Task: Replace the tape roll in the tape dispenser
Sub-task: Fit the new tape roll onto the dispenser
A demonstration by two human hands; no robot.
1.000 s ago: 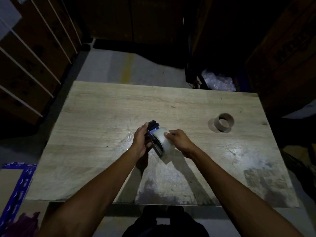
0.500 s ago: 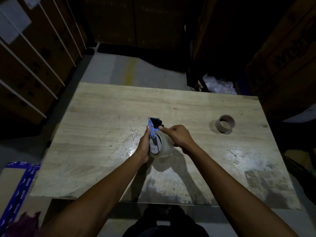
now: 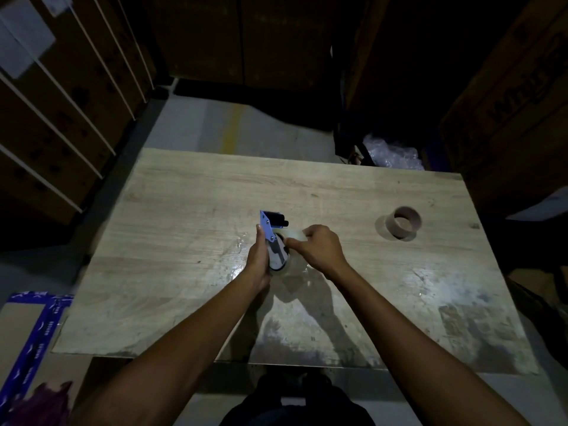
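A blue tape dispenser (image 3: 270, 226) with a black roller stands upright over the middle of the wooden table (image 3: 184, 210). A clear tape roll (image 3: 284, 267) sits on its spindle. My left hand (image 3: 257, 262) grips the dispenser from the left side. My right hand (image 3: 319, 247) pinches the loose end of the clear tape (image 3: 292, 234), drawn out from the roll toward the right. An empty brown cardboard core (image 3: 405, 222) lies on the table at the right, away from both hands.
Cardboard boxes with white straps stack at the left (image 3: 61, 103) and more boxes stand at the right (image 3: 507, 103). Bubble wrap (image 3: 393, 155) lies behind the table's far edge. A blue-edged flat carton (image 3: 30, 327) rests on the floor at the lower left.
The dispenser has been turned upright with the roll seated on it. My right hand moved from the roll's side to its top and pulled the tape end out to the right.
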